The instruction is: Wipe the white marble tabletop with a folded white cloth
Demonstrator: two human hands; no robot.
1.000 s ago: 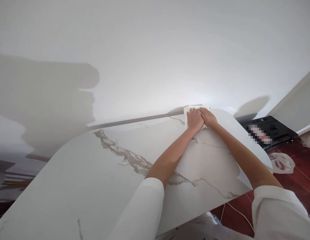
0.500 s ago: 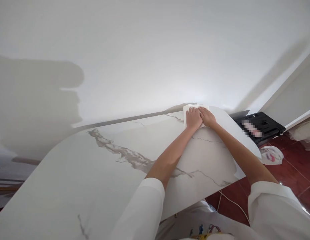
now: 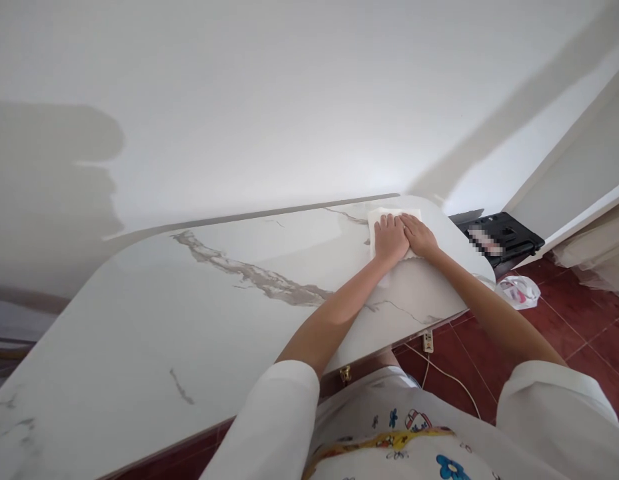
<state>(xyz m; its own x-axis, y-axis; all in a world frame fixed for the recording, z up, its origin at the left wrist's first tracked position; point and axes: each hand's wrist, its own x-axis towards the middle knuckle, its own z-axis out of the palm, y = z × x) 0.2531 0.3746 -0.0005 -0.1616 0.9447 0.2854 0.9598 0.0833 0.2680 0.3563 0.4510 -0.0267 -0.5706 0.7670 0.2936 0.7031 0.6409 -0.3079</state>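
A white cloth (image 3: 395, 215) lies spread on the white marble-patterned tabletop (image 3: 229, 327), near its far right end. My left hand (image 3: 390, 239) presses down flat on the cloth, fingers stretched toward the wall. Beside it, my right hand (image 3: 420, 237) also rests flat on the cloth, angled inward so its fingertips meet the left hand. Part of the cloth is hidden under both palms.
A white wall (image 3: 269, 100) rises behind the table. Right of the table are a black case (image 3: 512, 233) and a white plastic bag (image 3: 520, 291). A power strip (image 3: 428, 341) and a cable (image 3: 454, 379) show below on the red tiled floor (image 3: 569, 327).
The view has shifted, showing more of the table's front edge and the floor. Both hands stay on the cloth, which now sits a little farther from the table's back edge.
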